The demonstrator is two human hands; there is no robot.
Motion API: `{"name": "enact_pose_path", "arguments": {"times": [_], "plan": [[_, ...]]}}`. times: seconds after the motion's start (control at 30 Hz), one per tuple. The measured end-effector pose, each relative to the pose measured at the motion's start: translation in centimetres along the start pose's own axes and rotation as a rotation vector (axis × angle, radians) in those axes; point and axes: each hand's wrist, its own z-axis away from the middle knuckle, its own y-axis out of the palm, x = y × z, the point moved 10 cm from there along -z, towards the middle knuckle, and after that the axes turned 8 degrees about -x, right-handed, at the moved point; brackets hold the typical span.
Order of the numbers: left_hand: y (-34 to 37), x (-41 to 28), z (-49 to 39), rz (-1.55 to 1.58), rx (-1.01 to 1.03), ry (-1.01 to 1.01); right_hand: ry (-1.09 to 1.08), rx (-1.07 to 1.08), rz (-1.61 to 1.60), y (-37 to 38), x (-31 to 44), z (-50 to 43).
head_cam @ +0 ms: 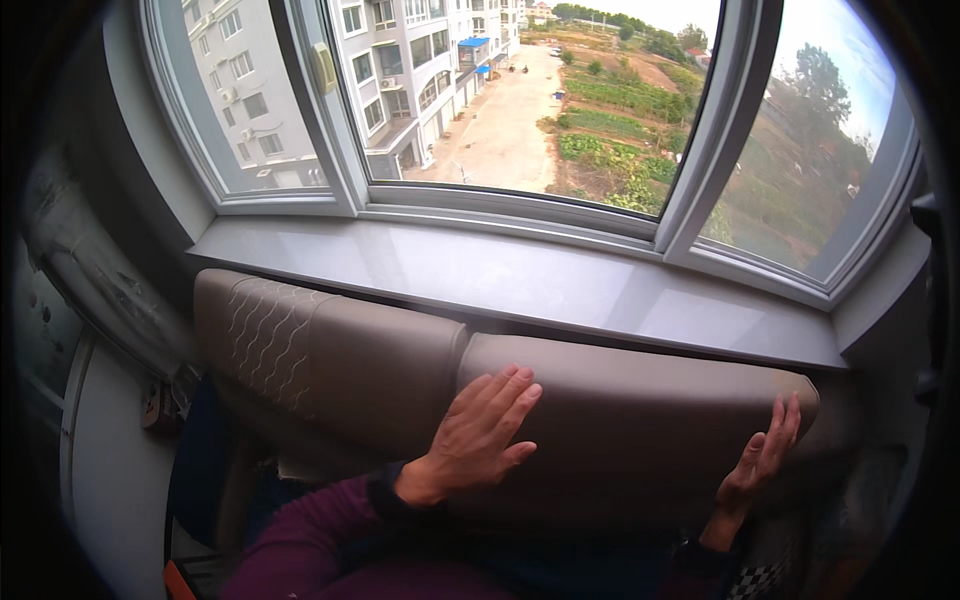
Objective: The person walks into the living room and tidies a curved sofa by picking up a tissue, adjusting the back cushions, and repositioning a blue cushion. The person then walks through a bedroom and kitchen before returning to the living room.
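Note:
A long brown leather-like padded headboard or backrest (600,420) stands below the window, made of two sections that meet at a seam. The left section (375,345) has a band of wavy light stitching (271,337) near its outer end. My left hand (484,435) lies on or just over the padding near the seam, palm down, thumb apart from the fingers. Near the right end of the padding is my right hand (761,454), turned on edge with its fingers pointing up. Neither hand holds anything. Whether the palms press on the cover cannot be told.
A pale windowsill (510,277) runs behind the padding, under a white-framed sliding window (517,206). Pale wall or furniture panels (112,450) stand at the left, with a small dark red-brown object (159,409) near them. An orange edge (180,581) shows at the lower left.

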Motion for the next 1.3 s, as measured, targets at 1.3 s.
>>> {"name": "enact_pose_path", "arguments": {"times": [1.3], "plan": [[5.9,2.2,2.3,-0.384,-0.062,0.054,-0.374,0.08,0.123,10.8,1.2,6.6]]}}
